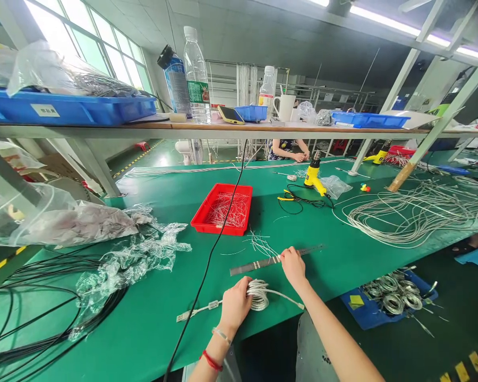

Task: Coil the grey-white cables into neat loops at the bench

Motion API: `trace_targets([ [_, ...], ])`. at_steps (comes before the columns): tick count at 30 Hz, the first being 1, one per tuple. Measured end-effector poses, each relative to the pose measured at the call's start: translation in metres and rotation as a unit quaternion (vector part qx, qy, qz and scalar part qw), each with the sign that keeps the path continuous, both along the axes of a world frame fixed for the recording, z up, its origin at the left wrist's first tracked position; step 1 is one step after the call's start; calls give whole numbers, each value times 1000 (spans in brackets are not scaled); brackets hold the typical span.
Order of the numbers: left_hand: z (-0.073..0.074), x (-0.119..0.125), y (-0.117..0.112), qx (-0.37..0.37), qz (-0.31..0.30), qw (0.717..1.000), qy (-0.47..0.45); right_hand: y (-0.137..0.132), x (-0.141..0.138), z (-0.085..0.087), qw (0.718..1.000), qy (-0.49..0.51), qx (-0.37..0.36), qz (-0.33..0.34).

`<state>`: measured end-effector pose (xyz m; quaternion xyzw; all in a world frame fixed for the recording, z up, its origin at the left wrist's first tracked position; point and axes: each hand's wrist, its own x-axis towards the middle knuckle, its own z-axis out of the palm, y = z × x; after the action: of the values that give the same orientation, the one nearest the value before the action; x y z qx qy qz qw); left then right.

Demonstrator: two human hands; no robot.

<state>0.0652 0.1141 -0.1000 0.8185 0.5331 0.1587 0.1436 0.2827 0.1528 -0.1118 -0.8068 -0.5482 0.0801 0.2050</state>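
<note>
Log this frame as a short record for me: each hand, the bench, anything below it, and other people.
Left hand: closed around a coil of silver-white cable
Right hand: fingertips at a metal ruler lying on the bench
Bench: green workbench with a red plastic tray of cut wires and a yellow heat gun
Below bench: blue tray of cable coils
Other person: hands across the bench
</note>
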Motion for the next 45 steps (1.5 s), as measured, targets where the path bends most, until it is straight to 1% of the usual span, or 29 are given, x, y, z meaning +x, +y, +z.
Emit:
trace_targets([
  [4, 1, 1, 1, -9, -6, 1000, 15, 2, -8, 0, 1000, -6, 6, -10],
  [7, 1, 3, 1, -15, -4, 999, 30, 4, -11, 2, 999, 22, 24, -17],
  [9, 2, 3, 1, -19, -2, 999, 40, 2, -12, 8, 997, 58, 39, -10],
  [11, 7, 4, 1, -20, 3, 999, 51, -7, -12, 20, 992, 110, 56, 12],
  [12, 10, 4, 1, -19, 9, 998, 57, -16, -13, 28, 988, 139, 67, 26],
  [14, 21, 3, 2, -13, 28, 997, 71, -44, -19, 45, 973, 201, 93, 58],
  [17, 41, 3, 1, 10, 54, 995, 87, -103, -37, 67, 945, 288, 112, 108],
  [18, 48, 4, 0, 18, 59, 994, 90, -123, -45, 72, 930, 327, 104, 129],
  [19, 54, 6, -2, 27, 64, 993, 93, -140, -52, 75, 892, 414, 77, 163],
  [20, 60, 8, -4, 34, 67, 993, 96, -153, -59, 77, 873, 455, 49, 170],
  [22, 70, 15, -11, 48, 65, 992, 101, -168, -71, 78, 877, 456, 44, 148],
  [23, 74, 19, -16, 55, 59, 991, 103, -169, -74, 78, 887, 438, 53, 136],
  [25, 81, 28, -27, 64, 35, 992, 105, -164, -78, 77, 903, 404, 88, 119],
  [28, 91, 38, -43, 70, -9, 992, 109, -153, -76, 77, 917, 360, 156, 76],
  [30, 97, 41, -50, 72, -30, 991, 110, -150, -74, 77, 919, 345, 183, 44],
  [33, 105, 41, -55, 76, -57, 989, 111, -151, -75, 77, 911, 367, 186, 36],
  [36, 110, 39, -54, 79, -76, 987, 120, -158, -74, 80, 904, 387, 172, 53],
  [38, 112, 37, -52, 84, -80, 985, 130, -166, -68, 86, 900, 394, 164, 95],
  [39, 113, 36, -51, 86, -84, 983, 136, -170, -63, 89, 897, 391, 172, 116],
  [41, 114, 34, -51, 92, -94, 981, 145, -177, -49, 96, 892, 367, 222, 143],
  [43, 115, 32, -51, 96, -109, 978, 153, -181, -36, 103, 897, 323, 254, 165],
  [44, 116, 32, -52, 97, -116, 976, 155, -182, -30, 105, 902, 307, 241, 183],
  [45, 117, 33, -54, 98, -122, 975, 156, -181, -26, 108, 908, 302, 205, 206],
])
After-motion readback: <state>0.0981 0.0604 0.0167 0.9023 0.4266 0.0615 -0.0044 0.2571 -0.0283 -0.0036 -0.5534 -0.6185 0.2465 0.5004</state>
